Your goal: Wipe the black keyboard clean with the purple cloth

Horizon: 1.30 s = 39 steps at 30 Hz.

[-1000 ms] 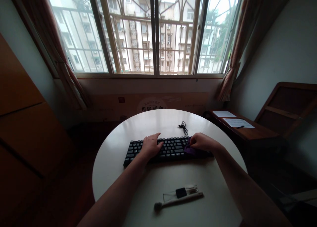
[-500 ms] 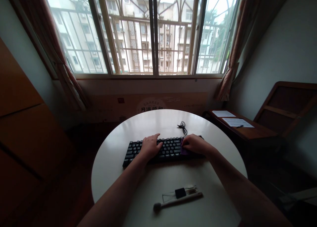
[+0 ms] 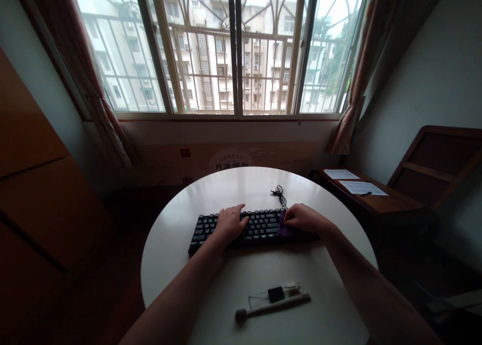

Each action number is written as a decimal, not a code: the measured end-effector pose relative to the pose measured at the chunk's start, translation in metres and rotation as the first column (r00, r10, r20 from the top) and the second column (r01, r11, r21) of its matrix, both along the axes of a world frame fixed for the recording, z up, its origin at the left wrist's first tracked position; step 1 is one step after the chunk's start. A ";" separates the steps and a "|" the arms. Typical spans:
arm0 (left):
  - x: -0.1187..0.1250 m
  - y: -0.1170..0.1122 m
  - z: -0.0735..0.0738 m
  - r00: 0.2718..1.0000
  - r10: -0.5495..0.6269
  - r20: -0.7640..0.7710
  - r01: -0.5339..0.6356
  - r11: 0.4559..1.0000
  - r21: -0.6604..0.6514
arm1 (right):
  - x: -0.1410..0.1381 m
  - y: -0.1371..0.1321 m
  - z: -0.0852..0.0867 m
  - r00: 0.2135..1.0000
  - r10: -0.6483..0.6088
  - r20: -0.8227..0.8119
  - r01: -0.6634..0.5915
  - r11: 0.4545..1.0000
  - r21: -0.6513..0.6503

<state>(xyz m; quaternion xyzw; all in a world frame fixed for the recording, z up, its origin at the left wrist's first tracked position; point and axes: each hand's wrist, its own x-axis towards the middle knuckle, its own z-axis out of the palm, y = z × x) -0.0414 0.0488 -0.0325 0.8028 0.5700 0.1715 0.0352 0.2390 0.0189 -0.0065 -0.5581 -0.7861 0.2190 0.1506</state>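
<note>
Left hand (image 3: 229, 223), right hand (image 3: 306, 218) bare; forearms bare, uncovered up to frame's near edge.

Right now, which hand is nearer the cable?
Right. The right hand, gripping a cloth, is on the right end of the keyboard, just short of the cable; the left hand lies on it farther left.

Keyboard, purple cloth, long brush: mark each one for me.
keyboard (image 3: 205, 228), head view, on the keys at its left end.
purple cloth (image 3: 283, 230), head view, on the fold that shows over the right-hand keys.
long brush (image 3: 274, 304), head view, on the middle of its pale handle.
</note>
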 end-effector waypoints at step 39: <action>0.000 -0.003 0.004 0.998 -0.014 -0.057 0.011 0.999 -0.052 | 0.002 -0.001 0.002 1.000 -0.005 0.017 0.006 1.000 -0.022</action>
